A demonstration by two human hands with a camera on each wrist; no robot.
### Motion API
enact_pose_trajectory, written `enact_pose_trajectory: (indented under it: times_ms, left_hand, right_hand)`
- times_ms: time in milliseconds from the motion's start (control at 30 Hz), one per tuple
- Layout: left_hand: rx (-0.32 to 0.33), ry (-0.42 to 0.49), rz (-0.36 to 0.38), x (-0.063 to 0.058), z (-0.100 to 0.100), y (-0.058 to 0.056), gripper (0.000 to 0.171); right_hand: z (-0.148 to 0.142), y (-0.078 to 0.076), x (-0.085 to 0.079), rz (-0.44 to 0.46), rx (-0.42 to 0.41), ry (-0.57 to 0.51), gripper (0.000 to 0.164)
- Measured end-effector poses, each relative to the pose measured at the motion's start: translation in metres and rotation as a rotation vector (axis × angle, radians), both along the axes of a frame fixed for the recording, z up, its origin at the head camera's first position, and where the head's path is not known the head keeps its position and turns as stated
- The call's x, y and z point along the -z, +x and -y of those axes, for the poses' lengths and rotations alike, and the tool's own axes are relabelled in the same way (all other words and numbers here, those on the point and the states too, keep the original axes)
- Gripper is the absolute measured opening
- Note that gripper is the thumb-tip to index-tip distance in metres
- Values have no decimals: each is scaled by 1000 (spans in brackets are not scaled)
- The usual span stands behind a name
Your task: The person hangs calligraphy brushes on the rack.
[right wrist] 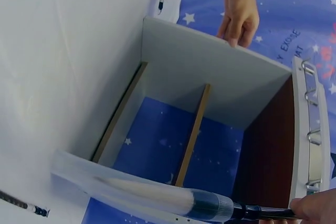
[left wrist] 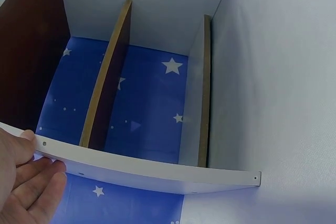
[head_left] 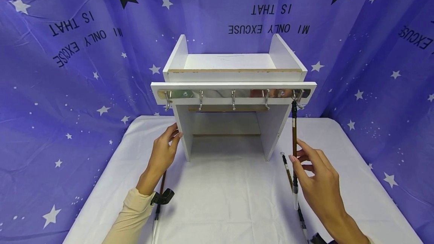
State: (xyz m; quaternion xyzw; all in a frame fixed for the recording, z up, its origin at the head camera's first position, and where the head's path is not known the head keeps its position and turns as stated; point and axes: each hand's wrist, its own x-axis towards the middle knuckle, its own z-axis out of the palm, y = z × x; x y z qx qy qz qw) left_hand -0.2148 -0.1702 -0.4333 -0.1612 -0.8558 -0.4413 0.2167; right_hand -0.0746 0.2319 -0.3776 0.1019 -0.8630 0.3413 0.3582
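Observation:
A small white shelf unit [head_left: 217,76] stands on the table with a row of metal hooks [head_left: 234,99] across its front rail. My left hand [head_left: 162,155] grips the edge of the unit's left side panel [left wrist: 142,169], thumb on one face and fingers on the other. With thumb and fingertips, my right hand [head_left: 320,180] pinches the brown handle of a calligraphy brush [head_left: 294,131]. That brush is upright, its top loop at the rightmost hook and its covered tip pointing down. In the right wrist view, its pale bristles [right wrist: 152,193] show through a clear cap.
Another brush [head_left: 287,170] lies on the white tablecloth [head_left: 223,199] behind the held one, near my right hand. A further brush [head_left: 162,182] lies at the left, partly under my left wrist. Purple star-patterned cloth [head_left: 84,86] hangs around the back and sides.

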Motion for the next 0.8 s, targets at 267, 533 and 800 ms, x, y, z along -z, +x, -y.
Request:
enact_pose_trajectory:
  times_ms: [267, 533, 800]
  left_hand:
    - [-2, -8, 3, 0, 0, 0, 38]
    - [-8, -13, -3, 0, 0, 0, 38]
    - [-3, -7, -5, 0, 0, 0, 37]
  right_hand:
    - [9, 0, 7, 9, -58, 6, 64]
    - [15, 2, 14, 58, -63, 21, 63]
    - [17, 1, 17, 46, -91, 30, 64]
